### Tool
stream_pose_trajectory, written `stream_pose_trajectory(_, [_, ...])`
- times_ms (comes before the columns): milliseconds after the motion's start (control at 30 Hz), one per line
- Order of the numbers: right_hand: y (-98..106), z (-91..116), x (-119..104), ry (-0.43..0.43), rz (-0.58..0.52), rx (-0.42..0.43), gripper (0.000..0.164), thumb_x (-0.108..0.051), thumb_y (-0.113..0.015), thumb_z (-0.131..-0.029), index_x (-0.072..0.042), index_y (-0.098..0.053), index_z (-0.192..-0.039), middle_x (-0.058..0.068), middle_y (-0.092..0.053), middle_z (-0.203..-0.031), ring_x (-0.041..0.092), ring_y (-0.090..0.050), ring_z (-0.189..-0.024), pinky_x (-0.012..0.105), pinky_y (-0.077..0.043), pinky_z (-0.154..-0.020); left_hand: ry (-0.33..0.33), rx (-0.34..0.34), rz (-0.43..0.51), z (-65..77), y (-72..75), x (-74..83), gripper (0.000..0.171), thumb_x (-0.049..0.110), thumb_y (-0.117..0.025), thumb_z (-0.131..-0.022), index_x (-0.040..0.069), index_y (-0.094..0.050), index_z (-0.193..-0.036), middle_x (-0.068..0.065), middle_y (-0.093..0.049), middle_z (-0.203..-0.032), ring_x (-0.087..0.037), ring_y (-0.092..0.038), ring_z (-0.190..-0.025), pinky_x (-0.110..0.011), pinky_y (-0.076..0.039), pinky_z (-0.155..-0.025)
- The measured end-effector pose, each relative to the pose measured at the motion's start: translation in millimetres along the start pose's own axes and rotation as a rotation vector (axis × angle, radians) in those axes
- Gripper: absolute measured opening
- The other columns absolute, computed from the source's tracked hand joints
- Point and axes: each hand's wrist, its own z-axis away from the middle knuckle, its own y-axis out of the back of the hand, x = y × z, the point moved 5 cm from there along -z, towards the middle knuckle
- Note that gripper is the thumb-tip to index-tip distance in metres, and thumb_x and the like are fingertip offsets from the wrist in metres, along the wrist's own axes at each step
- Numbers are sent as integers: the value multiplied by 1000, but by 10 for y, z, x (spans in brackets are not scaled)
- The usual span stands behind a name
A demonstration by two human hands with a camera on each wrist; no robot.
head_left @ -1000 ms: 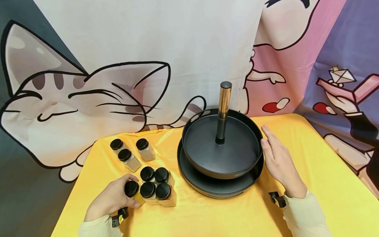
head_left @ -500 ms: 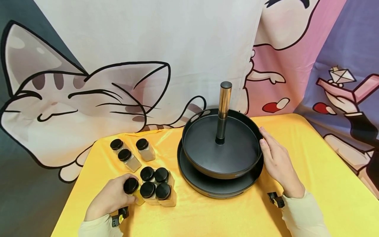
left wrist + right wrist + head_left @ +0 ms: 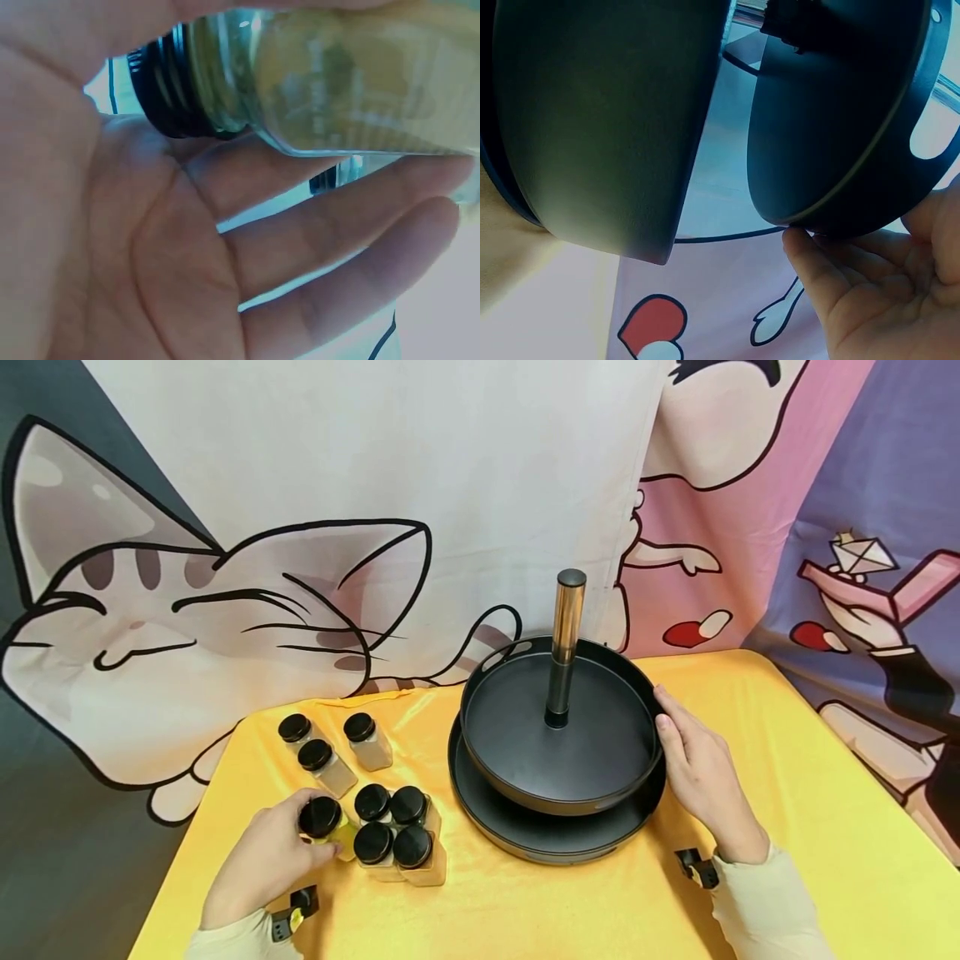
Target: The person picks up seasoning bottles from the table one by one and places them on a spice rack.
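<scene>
My left hand [image 3: 258, 858] holds a square glass spice jar [image 3: 320, 817] with a black lid and yellowish contents, tilted toward the palm. In the left wrist view that jar [image 3: 337, 82] lies along the fingers with its lid near the palm. A black two-tier round rack stands at centre right: an upper tray [image 3: 510, 735], a lower tray [image 3: 558, 849] and a gold-and-black post [image 3: 567, 627]. Straight fingers of my right hand [image 3: 701, 768] touch the right rim of the upper tray. The right wrist view shows the right hand [image 3: 900, 292] against that tray's outer wall.
Several black-lidded jars [image 3: 393, 843] stand in a tight cluster between the left hand and the rack. Three more jars, one of them a pale-filled jar [image 3: 369, 743], stand behind. Yellow cloth [image 3: 510, 910] covers the table, with a cartoon-printed curtain [image 3: 300, 468] behind it.
My left hand has drawn the jar slightly left and up, away from the cluster, and tilted it. The right hand has moved a little left, onto the upper tray's rim.
</scene>
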Motion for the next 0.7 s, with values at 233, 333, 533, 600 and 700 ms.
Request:
stream_pose_trajectory(233, [4, 5, -5, -1, -6, 7, 41, -23, -42, -100, -15, -42, -140, 9, -45, -139, 29, -44, -125, 34, -31, -105, 29, 75, -23, 55, 110, 15, 64, 32, -80, -68, 8, -49, -118, 2, -59, -72, -14, -48, -56, -28, -38, -53])
stream_pose_trajectory(333, [0, 3, -11, 3, -4, 9, 41, -22, -42, -100, -13, -43, -140, 9, -46, -138, 29, -45, -124, 34, -32, -104, 22, 133, -41, 94, 173, 33, 64, 32, -80, -67, 7, -48, -117, 0, -60, -75, -13, -50, -59, -29, -40, -55])
stream_pose_trajectory(533, [-5, 4, -8, 4, 7, 11, 41, -22, -42, -100, -9, -44, -138, 9, -46, -138, 30, -46, -123, 36, -33, -103, -38, 303, -37, 182, 302, 146, 65, 27, -81, -68, 5, -47, -119, -11, -68, -91, -20, -62, -66, -37, -46, -57])
stream_pose_trajectory(600, [-2, 4, -7, 3, 9, 13, 41, -22, -42, -100, -9, -44, -138, 9, -47, -138, 30, -46, -123, 37, -34, -102, -62, 373, -26, 210, 344, 185, 65, 25, -81, -67, 4, -48, -119, -16, -68, -92, -27, -65, -70, -41, -49, -58])
stream_pose_trajectory(700, [4, 5, -5, -5, 9, 12, 41, -23, -41, -100, -10, -44, -139, 9, -46, -138, 30, -46, -122, 39, -34, -101, -89, 476, -8, 239, 392, 232, 64, 24, -81, -67, 2, -49, -117, -20, -67, -89, -34, -65, -76, -49, -50, -62])
